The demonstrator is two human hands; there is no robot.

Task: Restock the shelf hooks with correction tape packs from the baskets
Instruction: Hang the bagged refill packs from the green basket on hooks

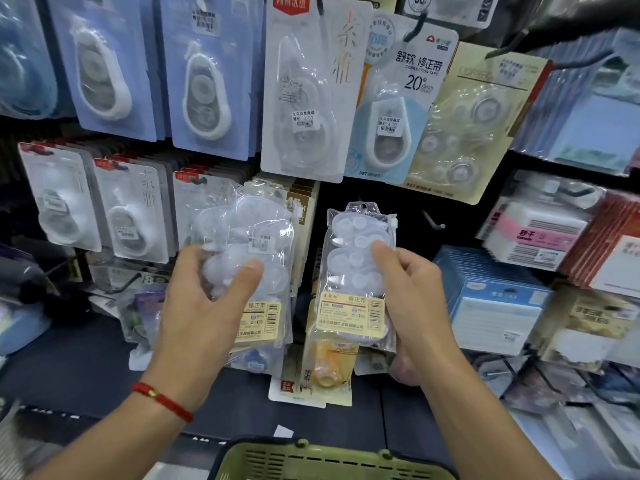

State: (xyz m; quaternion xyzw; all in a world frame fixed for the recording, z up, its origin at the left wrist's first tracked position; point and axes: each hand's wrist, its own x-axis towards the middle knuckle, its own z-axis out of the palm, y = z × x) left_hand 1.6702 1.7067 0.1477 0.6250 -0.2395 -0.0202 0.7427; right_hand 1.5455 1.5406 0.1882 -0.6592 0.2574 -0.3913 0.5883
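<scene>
Both hands grip clear tape packs — left (207, 299) stack (249, 244), right (412, 299) single pack (356, 268).

a stationery shop: price-stickered packs (304, 95) on hooks (414, 27).

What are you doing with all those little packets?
A person is restocking a shop shelf. The left hand holds a bunch of clear correction tape packs. The right hand holds up a single pack near a bare hook. A green basket sits below.
</scene>
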